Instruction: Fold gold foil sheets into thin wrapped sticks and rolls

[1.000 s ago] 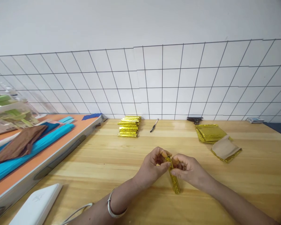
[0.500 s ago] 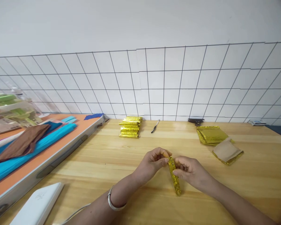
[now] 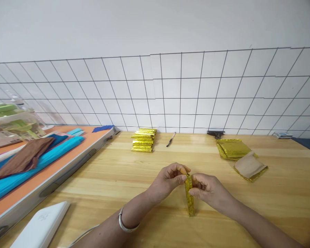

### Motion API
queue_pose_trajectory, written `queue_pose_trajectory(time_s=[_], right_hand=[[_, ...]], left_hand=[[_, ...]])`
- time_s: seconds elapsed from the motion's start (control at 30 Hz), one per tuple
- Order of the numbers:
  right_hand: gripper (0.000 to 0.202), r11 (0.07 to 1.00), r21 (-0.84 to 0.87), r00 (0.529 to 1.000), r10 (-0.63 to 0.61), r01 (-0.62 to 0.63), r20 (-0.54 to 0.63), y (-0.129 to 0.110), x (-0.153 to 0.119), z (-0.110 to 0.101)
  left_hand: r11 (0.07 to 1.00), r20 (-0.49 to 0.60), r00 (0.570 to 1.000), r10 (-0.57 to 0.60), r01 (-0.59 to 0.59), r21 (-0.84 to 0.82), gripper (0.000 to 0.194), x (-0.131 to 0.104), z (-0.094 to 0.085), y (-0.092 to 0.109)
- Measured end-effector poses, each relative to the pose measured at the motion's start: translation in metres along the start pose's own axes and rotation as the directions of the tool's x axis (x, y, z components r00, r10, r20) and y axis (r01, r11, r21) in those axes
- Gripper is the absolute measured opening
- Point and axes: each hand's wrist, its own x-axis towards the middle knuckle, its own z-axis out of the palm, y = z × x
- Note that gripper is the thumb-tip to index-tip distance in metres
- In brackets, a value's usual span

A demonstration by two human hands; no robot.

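Observation:
A narrow folded strip of shiny gold foil [image 3: 189, 199] stands nearly upright between my hands, over the wooden table. My left hand [image 3: 170, 178] pinches its upper end between thumb and fingers. Just to the right, my right hand [image 3: 208, 189] is closed on the strip's right side, thumb in front and fingers curled behind. Farther back, several similar gold strips [image 3: 142, 141] lie in a row. At the right are flat gold foil pieces [image 3: 234, 148] and one piece with a brown paper-like face [image 3: 250, 165].
Beyond the strips lie a pen [image 3: 171, 139] and a black clip [image 3: 216, 134]. A white box-like object [image 3: 42, 224] sits at the lower left. Rolled blue material [image 3: 51, 155] and brown material [image 3: 26, 158] lie on an orange surface [image 3: 93, 139] at left.
The lower end of the gold strip has swung a little left, so it hangs more upright. My right hand has shifted slightly left with it.

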Motion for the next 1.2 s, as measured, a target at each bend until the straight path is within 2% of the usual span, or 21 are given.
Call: queue_pose_trajectory(time_s=[0.1,0.3,0.43,0.6,0.73,0.87,1.03,1.2], right_hand=[[0.012,1.000,-0.004,1.000,0.004,-0.004,-0.012,-0.002,-0.001,0.001],[0.013,0.999,-0.024,0.999,0.036,-0.037,-0.034,-0.001,-0.001,0.001],[0.011,0.999,0.014,0.999,0.030,-0.029,-0.039,0.004,0.000,0.002],[0.009,0.999,0.045,0.999,0.016,-0.015,-0.030,0.005,0.001,0.002],[0.010,0.999,0.025,0.999,0.024,-0.024,-0.031,0.002,0.001,0.001],[0.011,0.999,-0.010,0.999,0.039,-0.040,-0.027,0.000,0.000,-0.001],[0.015,0.979,-0.205,0.998,0.005,-0.018,-0.063,0.001,-0.001,0.000],[0.016,0.933,-0.361,0.997,-0.034,0.004,-0.076,-0.004,-0.003,0.002]], left_hand=[[0.997,0.001,1.000,0.013,-0.013,0.073,0.016,-0.001,0.001,-0.005],[0.926,-0.053,0.998,0.029,-0.007,0.376,0.021,-0.004,0.009,-0.001],[0.882,-0.072,0.997,0.041,-0.002,0.471,0.031,-0.005,0.015,-0.001],[0.832,-0.096,0.991,0.090,-0.021,0.555,0.040,-0.005,0.017,-0.009],[0.819,-0.112,0.986,0.121,-0.035,0.573,0.044,-0.005,0.018,-0.013],[0.843,-0.158,0.985,0.068,0.028,0.538,0.043,-0.005,0.019,-0.011],[0.851,-0.246,0.968,-0.043,0.164,0.499,0.042,-0.007,0.021,-0.008],[0.858,-0.259,0.965,-0.047,0.172,0.484,0.040,-0.009,0.025,-0.006]])
